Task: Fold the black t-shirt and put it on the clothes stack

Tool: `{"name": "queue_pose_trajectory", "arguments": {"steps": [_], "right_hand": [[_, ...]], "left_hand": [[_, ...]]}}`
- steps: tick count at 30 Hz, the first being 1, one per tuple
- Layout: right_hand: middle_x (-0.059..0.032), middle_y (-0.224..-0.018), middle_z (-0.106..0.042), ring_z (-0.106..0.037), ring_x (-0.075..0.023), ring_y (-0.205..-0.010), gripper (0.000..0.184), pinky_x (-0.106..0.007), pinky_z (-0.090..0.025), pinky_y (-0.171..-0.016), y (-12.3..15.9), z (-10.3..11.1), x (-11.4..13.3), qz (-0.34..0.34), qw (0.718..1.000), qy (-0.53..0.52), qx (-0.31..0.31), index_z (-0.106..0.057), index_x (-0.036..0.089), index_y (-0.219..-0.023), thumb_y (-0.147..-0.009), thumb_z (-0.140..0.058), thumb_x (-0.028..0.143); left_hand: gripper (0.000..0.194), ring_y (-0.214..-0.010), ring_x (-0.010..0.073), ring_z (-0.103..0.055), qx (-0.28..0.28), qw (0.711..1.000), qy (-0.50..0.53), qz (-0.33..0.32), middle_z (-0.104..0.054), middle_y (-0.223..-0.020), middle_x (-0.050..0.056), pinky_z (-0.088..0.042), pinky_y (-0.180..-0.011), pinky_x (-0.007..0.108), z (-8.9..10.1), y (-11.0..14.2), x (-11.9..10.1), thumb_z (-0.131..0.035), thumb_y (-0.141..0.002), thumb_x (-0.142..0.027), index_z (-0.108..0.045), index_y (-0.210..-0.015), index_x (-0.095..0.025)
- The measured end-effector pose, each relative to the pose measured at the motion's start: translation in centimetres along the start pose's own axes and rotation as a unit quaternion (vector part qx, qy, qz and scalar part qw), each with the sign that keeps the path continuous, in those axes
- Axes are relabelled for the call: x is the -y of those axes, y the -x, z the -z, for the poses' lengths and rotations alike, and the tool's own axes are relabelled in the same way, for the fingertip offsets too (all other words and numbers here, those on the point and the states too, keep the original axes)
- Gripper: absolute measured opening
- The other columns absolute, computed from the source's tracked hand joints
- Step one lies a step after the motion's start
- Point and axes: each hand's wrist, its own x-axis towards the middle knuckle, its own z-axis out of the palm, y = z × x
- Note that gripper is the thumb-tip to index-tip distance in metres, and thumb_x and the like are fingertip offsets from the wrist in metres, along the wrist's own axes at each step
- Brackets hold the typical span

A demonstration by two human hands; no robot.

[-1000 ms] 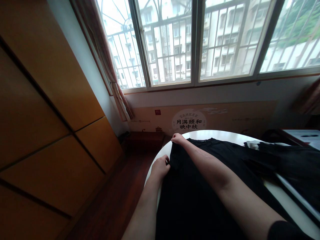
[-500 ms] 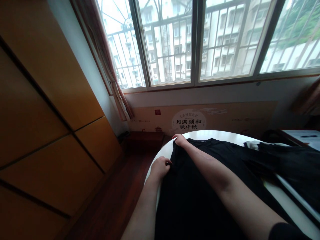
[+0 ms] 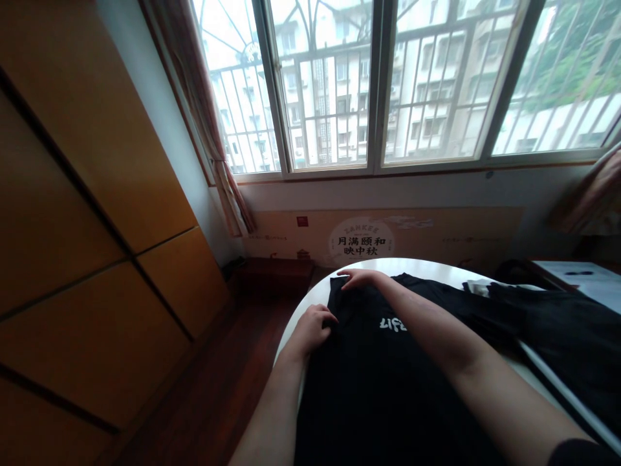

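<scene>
A black T-shirt (image 3: 369,388) with white lettering lies spread over a round white table (image 3: 412,264). My left hand (image 3: 313,329) has its fingers curled on the shirt's left edge, gripping the cloth. Farther up, near the shirt's far left corner, my right hand (image 3: 361,278) is open, its fingers apart and lying on the fabric. My right forearm crosses over the shirt and hides part of the lettering.
More black clothing (image 3: 572,330) lies on the table to the right, with a small white piece (image 3: 478,288) at its far side. Wooden cabinets (image 3: 97,194) stand on the left. A printed banner (image 3: 436,239) runs below the barred window.
My right hand has let go of the shirt's far corner and moved slightly right, its fingers now spread. White lettering has come into view on the shirt. My left hand stays at the edge.
</scene>
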Motion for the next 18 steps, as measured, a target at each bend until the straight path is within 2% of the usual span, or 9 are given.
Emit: {"name": "queue_pose_trajectory", "arguments": {"steps": [3, 5, 9, 13, 15, 18], "right_hand": [[-0.0049, -0.111, -0.074, -0.069, -0.0202, -0.098, 0.078, -0.026, -0.056, -0.082, 0.5, -0.7, 0.3, 0.032, 0.999, 0.001, 0.001, -0.062, 0.025, -0.138, -0.065, -0.084, 0.009], [-0.0053, -0.118, -0.072, -0.068, -0.0204, -0.102, 0.077, -0.026, -0.055, -0.084, 0.6, -1.4, 0.4, 0.045, 0.999, 0.003, -0.008, -0.062, 0.026, -0.138, -0.066, -0.081, 0.006], [-0.0082, -0.121, -0.072, -0.069, -0.0179, -0.092, 0.07, -0.027, -0.055, -0.08, 0.9, -2.0, 0.5, 0.043, 0.998, 0.015, -0.038, -0.055, 0.023, -0.146, -0.079, -0.07, 0.01], [-0.0058, -0.109, -0.076, -0.07, -0.0171, -0.085, 0.066, -0.025, -0.055, -0.076, 1.2, -1.6, -0.1, 0.03, 0.997, 0.036, -0.058, -0.059, 0.023, -0.142, -0.078, -0.067, 0.008], [-0.0045, -0.101, -0.077, -0.071, -0.0182, -0.078, 0.066, -0.027, -0.055, -0.073, 1.3, -1.2, -0.5, 0.015, 0.996, 0.057, -0.066, -0.064, 0.024, -0.137, -0.074, -0.068, 0.005], [-0.0045, -0.092, -0.078, -0.071, -0.0225, -0.072, 0.065, -0.032, -0.056, -0.07, 1.6, -0.9, -1.2, -0.006, 0.99, 0.101, -0.096, -0.073, 0.024, -0.124, -0.064, -0.07, 0.0]], "left_hand": [[0.027, -0.102, 0.0214, -0.063, 0.0, 1.0, -0.002, 0.015, -0.07, -0.106, 0.004, -0.049, -0.097, 0.031, 0.1, 0.1, 0.0, -0.069, -0.074, -0.007, -0.079, -0.092, -0.024], [0.023, -0.099, 0.0211, -0.064, -0.001, 1.0, -0.004, 0.021, -0.07, -0.103, 0.004, -0.05, -0.093, 0.03, 0.1, 0.2, 0.0, -0.072, -0.074, -0.01, -0.078, -0.091, -0.024], [0.021, -0.097, 0.0197, -0.065, -0.034, 0.999, 0.024, 0.007, -0.071, -0.1, 0.004, -0.05, -0.093, 0.03, 0.1, 0.1, -0.1, -0.069, -0.077, -0.008, -0.078, -0.089, -0.022], [0.021, -0.101, 0.0194, -0.066, -0.067, 0.995, 0.067, -0.013, -0.072, -0.105, 0.005, -0.05, -0.097, 0.031, 0.0, -0.1, -0.2, -0.067, -0.081, -0.009, -0.079, -0.091, -0.023], [0.024, -0.099, 0.0194, -0.067, -0.049, 0.996, 0.073, -0.008, -0.073, -0.105, 0.005, -0.052, -0.094, 0.031, -0.1, 0.0, -0.2, -0.066, -0.081, -0.01, -0.08, -0.096, -0.024], [0.04, -0.095, 0.0188, -0.067, 0.004, 0.998, 0.069, -0.007, -0.073, -0.104, 0.003, -0.052, -0.091, 0.029, 0.0, 0.2, -0.1, -0.066, -0.075, -0.008, -0.079, -0.109, -0.025]]}}
